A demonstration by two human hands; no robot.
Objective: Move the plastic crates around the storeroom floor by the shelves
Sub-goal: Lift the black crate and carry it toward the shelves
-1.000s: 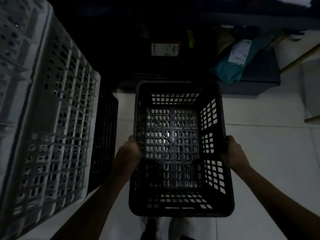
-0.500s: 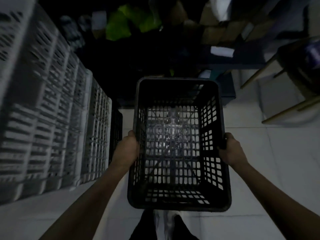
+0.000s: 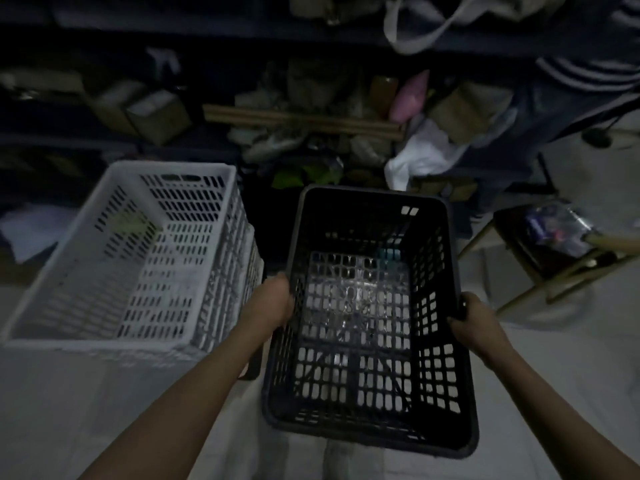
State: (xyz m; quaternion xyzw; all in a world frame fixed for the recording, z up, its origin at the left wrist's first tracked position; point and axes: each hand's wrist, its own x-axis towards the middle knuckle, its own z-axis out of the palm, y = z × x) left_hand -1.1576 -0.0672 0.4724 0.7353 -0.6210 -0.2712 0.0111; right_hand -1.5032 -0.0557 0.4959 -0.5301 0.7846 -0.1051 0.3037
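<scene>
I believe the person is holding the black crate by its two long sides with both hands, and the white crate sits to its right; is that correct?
Not quite. The head view shows the white crate to the left of the black crate, not the right. The rest holds: the left hand and right hand grip the black crate's two long sides.

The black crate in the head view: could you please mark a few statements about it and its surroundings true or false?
1. Both hands hold the black crate by its long side rims. True: left hand, right hand.
2. The black crate is full of boxes. False: it is empty.
3. A white crate sits to its left. True.
4. The white crate is stacked inside the black one. False: they are side by side.
</scene>
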